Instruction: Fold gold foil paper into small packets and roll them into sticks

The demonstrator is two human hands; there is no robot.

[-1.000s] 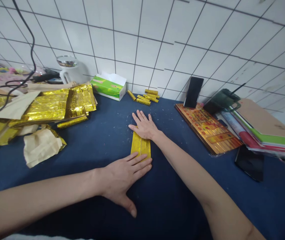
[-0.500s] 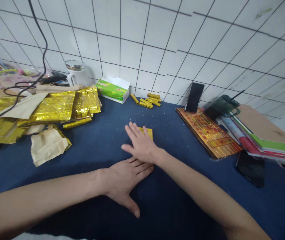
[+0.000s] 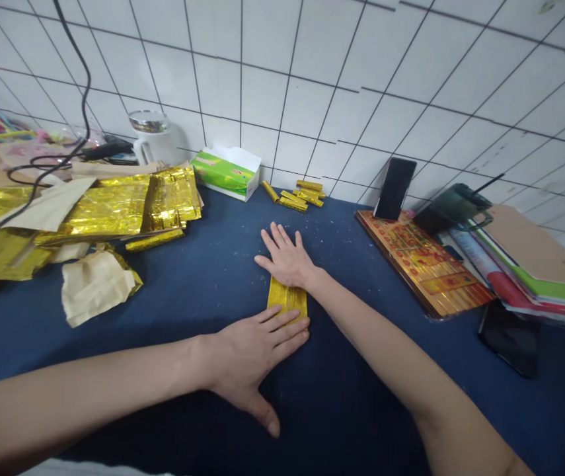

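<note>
A piece of gold foil paper [image 3: 288, 297] lies flat on the dark blue tabletop [image 3: 213, 264]. My left hand [image 3: 252, 354] presses palm down on its near end, fingers stretched and thumb spread toward me. At the far end my right hand [image 3: 286, 258] rests flat with its fingers apart, covering that part of the paper. Between the two hands a strip of gold shows. Several small gold rolls [image 3: 299, 196] lie near the wall, beyond my right hand.
Gold foil sheets [image 3: 113, 205] and a crumpled paper piece [image 3: 96, 287] lie left. A tissue pack [image 3: 226, 172] and white mug [image 3: 152, 142] stand by the wall. On the right are an upright phone [image 3: 395, 188], an orange packet [image 3: 431, 271], a dark green cup [image 3: 448, 208] and another phone [image 3: 509, 338].
My right hand has slid away from me along the gold paper, off my left hand, uncovering the middle of the paper. The left hand has stayed nearly still. The view has shifted slightly.
</note>
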